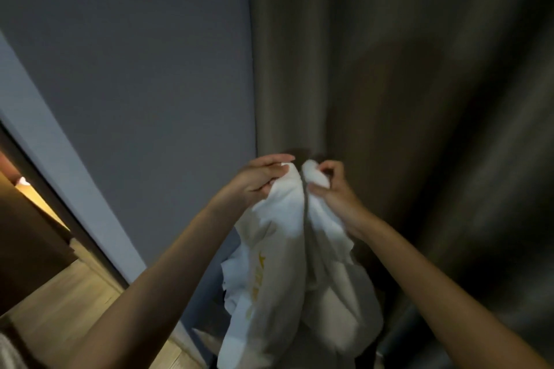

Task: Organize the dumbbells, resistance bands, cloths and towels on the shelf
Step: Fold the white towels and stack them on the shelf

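A white cloth (284,272) with yellow print hangs in front of me, held up by its top edge. My left hand (260,180) grips the upper left corner. Close beside it, my right hand (332,189) pinches the upper right corner. The cloth droops in loose folds down to the bottom of the view. The shelf, dumbbells and bands are hidden from view.
A grey wall (135,84) fills the left half. A dark brown curtain (404,84) hangs on the right, just behind my hands. A doorway with wooden floor (60,302) and a dark piece of furniture (27,249) shows at the lower left.
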`<state>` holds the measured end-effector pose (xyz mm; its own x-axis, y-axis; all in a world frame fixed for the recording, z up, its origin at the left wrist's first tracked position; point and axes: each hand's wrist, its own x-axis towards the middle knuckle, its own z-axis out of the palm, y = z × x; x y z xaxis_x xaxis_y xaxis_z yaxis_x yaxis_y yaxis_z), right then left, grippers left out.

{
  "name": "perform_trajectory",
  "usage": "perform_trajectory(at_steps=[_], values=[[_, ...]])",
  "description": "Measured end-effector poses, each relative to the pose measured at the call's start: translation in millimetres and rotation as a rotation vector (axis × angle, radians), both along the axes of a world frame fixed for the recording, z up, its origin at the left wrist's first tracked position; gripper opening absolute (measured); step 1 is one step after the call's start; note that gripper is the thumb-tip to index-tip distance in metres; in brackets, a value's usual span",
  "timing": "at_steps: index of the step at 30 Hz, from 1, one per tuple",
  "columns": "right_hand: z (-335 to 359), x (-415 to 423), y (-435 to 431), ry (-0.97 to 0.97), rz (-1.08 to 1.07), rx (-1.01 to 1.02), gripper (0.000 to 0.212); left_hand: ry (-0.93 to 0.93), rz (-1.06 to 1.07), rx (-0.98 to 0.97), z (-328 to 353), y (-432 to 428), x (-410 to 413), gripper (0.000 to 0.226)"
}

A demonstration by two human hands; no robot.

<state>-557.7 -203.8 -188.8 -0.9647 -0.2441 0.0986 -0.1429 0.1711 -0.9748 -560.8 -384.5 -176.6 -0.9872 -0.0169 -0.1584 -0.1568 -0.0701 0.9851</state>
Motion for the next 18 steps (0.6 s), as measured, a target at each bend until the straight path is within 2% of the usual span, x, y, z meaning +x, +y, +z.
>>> perform_trajectory(at_steps=[2,4,6,8,10,12,14,16,18], values=[[-6,15,-3,-0.176,0.110,-0.117,0.049,-0.021,0.001,0.034,-2,7,-1,0.023],[-10,25,-2,-0.243,0.165,-0.228,0.059,-0.068,-0.017,0.029,0,12,3,0.018],[-14,32,0,-0.154,0.186,-0.186,0.052,-0.081,-0.074,0.030,2,16,8,0.016],[-16,32,2,-0.081,0.106,-0.158,0.040,-0.083,-0.129,0.094,4,18,10,0.014],[-18,26,6,-0.058,0.018,-0.115,0.035,-0.055,-0.125,0.166,5,20,13,0.015],[-16,18,12,-0.049,-0.044,-0.030,0.029,0.028,-0.074,0.148,5,21,17,0.021],[-14,10,17,-0.036,-0.088,-0.020,0.025,0.115,-0.069,0.039,-2,18,24,0.031],[-10,3,19,-0.015,-0.123,-0.069,0.025,0.154,-0.122,-0.209,-15,10,31,0.049],[-7,-3,21,-0.006,-0.151,-0.086,0.026,0.178,-0.131,-0.492,-36,-2,37,0.075]])
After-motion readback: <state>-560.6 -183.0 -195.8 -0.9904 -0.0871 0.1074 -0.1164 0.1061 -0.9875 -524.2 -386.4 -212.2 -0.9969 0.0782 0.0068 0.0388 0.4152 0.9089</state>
